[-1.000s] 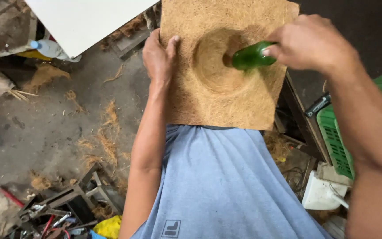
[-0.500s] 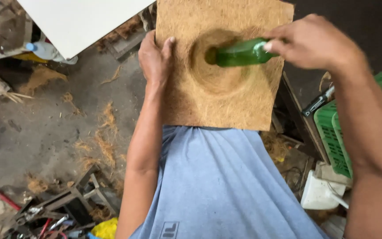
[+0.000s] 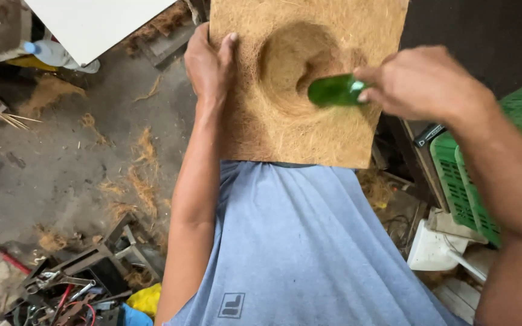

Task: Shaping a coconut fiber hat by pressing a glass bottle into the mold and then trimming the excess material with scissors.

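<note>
Left hand (image 3: 209, 63) flat, pinning fibre mat (image 3: 261, 130) edge | right hand (image 3: 421, 81) gripping green bottle (image 3: 333, 90) | press evenly around hollow (image 3: 291, 60), mat steady

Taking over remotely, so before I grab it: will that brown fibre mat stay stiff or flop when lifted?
The fibre mat probably flexes: the green bottle in the right hand sits at a deep dent in it. It looks light, being loose and coarse. The left hand pins its edge, so it may slide unheld.
</note>
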